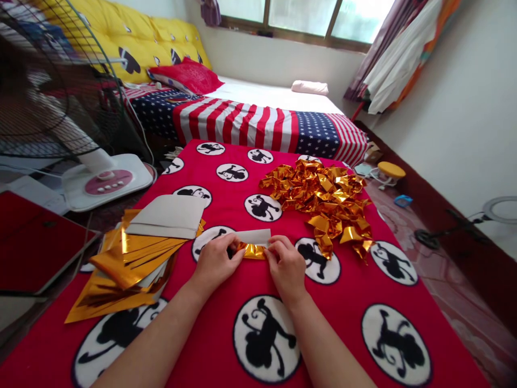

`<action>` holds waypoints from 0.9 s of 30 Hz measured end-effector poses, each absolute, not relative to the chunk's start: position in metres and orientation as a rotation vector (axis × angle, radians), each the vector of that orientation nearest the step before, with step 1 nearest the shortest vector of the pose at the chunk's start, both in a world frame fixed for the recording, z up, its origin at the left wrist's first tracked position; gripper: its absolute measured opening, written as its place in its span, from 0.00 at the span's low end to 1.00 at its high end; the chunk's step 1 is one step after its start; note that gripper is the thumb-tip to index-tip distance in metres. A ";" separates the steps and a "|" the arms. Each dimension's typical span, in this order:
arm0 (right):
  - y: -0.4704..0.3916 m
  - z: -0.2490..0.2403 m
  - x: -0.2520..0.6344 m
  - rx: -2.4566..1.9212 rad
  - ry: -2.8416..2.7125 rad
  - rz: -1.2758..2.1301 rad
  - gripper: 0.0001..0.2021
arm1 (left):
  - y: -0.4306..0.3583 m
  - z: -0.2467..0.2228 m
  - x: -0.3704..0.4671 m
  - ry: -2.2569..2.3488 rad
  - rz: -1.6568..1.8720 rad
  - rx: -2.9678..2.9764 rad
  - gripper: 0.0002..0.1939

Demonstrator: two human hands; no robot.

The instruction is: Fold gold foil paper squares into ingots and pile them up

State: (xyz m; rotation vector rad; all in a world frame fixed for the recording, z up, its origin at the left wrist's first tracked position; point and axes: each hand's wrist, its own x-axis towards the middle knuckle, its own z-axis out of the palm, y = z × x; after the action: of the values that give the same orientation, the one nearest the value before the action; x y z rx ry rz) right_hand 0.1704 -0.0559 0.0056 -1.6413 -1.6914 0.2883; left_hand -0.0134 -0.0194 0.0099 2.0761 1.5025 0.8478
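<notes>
A small piece of gold foil paper (253, 246) with its white back partly showing lies on a red blanket (347, 302) printed with black monkey circles. My left hand (216, 261) pinches its left end and my right hand (286, 265) pinches its right end. The two hands are close together, pressing the folded strip down on the blanket. Just beyond my right hand a heap of folded gold foil pieces (323, 196) is piled up. Left of my left hand a fanned stack of flat gold foil sheets (125, 264) rests, with a white sheet (167, 215) on top.
A standing fan (60, 81) with a white base (107, 183) is at the far left. Behind the blanket is a bed with a flag-patterned cover (250, 121) and a red pillow (188, 75). A yellow stool (391, 171) and a ring light (498, 210) are on the floor at right.
</notes>
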 end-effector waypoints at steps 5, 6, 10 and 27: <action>-0.052 0.006 0.174 -1.654 -1.619 0.392 0.06 | -0.019 0.010 -0.019 1.469 0.846 1.974 0.07; -0.051 0.006 0.175 -1.672 -1.593 0.402 0.05 | -0.019 0.011 -0.020 1.466 0.840 1.983 0.08; -0.049 0.008 0.174 -1.750 -1.555 0.408 0.05 | -0.019 0.010 -0.020 1.489 0.826 2.074 0.11; -0.047 0.011 0.173 -1.880 -1.566 0.368 0.08 | -0.027 0.013 -0.015 1.687 0.769 2.197 0.05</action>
State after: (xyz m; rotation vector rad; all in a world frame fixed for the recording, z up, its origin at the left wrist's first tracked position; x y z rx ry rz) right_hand 0.1727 -0.0471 0.0112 -1.8800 -1.5657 0.3682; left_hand -0.0145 -0.0271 0.0134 2.1972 1.6867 0.7689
